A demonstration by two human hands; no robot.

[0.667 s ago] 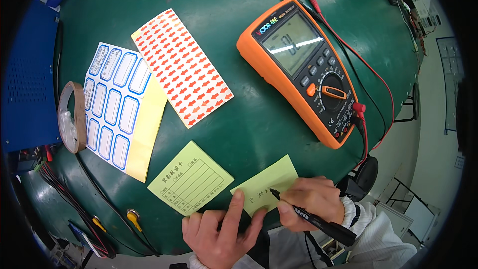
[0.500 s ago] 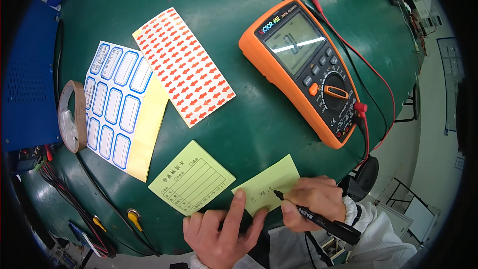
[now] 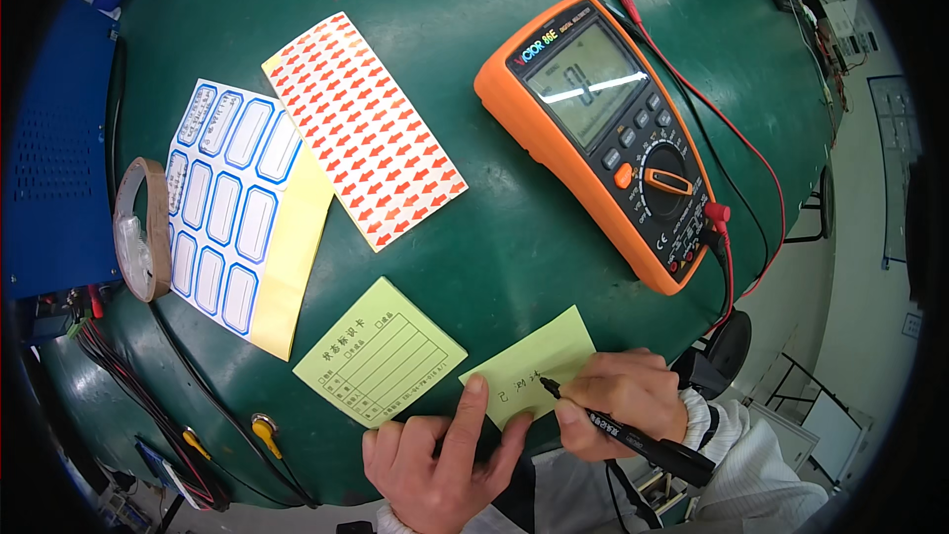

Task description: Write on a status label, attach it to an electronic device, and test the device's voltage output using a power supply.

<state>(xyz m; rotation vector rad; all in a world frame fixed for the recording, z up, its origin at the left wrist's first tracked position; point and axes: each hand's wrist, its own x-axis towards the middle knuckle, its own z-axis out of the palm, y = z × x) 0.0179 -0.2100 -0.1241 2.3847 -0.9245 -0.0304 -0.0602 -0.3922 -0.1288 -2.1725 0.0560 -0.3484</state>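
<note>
A pale yellow-green paper slip [image 3: 539,351] lies near the table's front edge with a short row of black handwriting on it. My right hand [image 3: 628,403] is closed round a black marker pen [image 3: 643,445], its tip touching the slip at the end of the writing. With index finger and thumb stretched apart, my left hand [image 3: 440,470] presses the slip's left and lower edges onto the table; its other fingers are partly curled. Just left of the slip sits a stack of printed green cards [image 3: 381,351] with a ruled table on top.
An orange multimeter [image 3: 603,138] lies at the right, with red and black test leads [image 3: 732,138] running round it. Toward the left are a red-arrow sticker sheet [image 3: 366,129], blue-framed labels [image 3: 222,208], a tape roll [image 3: 143,232], cables [image 3: 119,386] and a blue metal box [image 3: 59,158].
A few more pen strokes show on the slip, and the marker's tip has shifted very slightly left. My left hand has stayed in place.
</note>
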